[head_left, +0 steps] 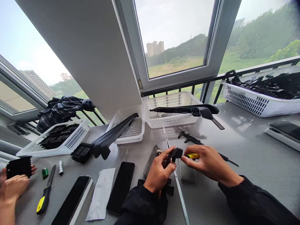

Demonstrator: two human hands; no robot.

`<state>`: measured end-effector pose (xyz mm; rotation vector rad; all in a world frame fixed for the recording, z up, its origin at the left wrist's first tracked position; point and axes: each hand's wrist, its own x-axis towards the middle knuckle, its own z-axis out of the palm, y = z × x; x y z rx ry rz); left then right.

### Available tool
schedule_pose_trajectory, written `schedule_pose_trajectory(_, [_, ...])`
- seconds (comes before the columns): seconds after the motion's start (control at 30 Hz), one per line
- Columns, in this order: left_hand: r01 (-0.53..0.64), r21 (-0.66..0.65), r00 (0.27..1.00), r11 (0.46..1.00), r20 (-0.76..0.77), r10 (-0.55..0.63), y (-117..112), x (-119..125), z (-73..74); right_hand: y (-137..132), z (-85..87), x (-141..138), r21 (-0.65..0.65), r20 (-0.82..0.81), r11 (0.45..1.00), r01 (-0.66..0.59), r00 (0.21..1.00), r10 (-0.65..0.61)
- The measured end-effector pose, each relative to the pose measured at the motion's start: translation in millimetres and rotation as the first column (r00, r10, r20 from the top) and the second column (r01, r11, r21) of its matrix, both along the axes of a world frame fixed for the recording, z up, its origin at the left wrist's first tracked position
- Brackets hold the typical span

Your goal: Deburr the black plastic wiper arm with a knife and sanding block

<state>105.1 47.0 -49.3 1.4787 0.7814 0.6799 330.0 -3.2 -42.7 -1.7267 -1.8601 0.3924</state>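
In the head view my left hand [159, 172] is closed around a black plastic part [176, 153], whose thick curved end sticks up past the thumb and fingers. Close on its right, my right hand [208, 162] pinches a small tool with a yellow handle [193, 155]; its tip is too small to make out. Below both hands a long metal strip [180, 193] runs across the table, partly hidden by the left hand. A grey cloth [152, 161] lies beside the left hand. Behind the right hand are black calipers [190, 137].
White baskets [161, 124] stand along the window, with long black parts [112, 134] across two of them. A phone [120, 187], white paper [100, 193] and a yellow-black knife [44, 198] lie leftward. A co-worker's hands [17, 187] hold a black part [18, 167] at far left.
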Motion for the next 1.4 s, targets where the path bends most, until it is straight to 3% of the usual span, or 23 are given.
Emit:
schedule_pose_trajectory(0.23, [-0.026,0.034,1.0,0.999,0.009,0.026,1,0,-1.0,1,-4.2,-1,0.023,-0.009,1.0,-0.006,1.0,0.007])
schedule_pose_trajectory(0.33, [-0.01,-0.028,0.999,1.0,0.048,0.012,1,1,-1.9,0,-3.0,-5,0.048,-0.024,0.999,0.014,1.0,-0.013])
schedule_pose_trajectory(0.43, [0.046,-0.143,0.992,0.989,0.126,-0.028,0,2,-2.9,-1,-0.4,-9,0.077,-0.044,0.996,0.05,0.998,-0.046])
schedule_pose_trajectory(0.67, [0.205,-0.272,0.955,0.94,0.264,-0.132,3,-1,-8.8,-4,1.4,-13,0.124,-0.123,0.991,0.056,0.992,-0.041])
schedule_pose_trajectory(0.83, [0.305,-0.292,0.913,0.907,0.361,-0.19,2,1,-18.3,-4,-1.0,-16,0.127,-0.156,0.99,0.059,0.987,-0.039])
schedule_pose_trajectory(1.2, [0.271,-0.283,0.924,0.92,0.346,-0.166,2,3,-20.4,-3,6.4,-16,0.097,-0.248,0.98,0.176,0.958,-0.147])
schedule_pose_trajectory(1.4, [0.253,-0.293,0.937,0.922,0.313,-0.158,0,4,-19.9,-2,6.5,-20,0.06,-0.275,0.996,0.067,0.96,-0.048])
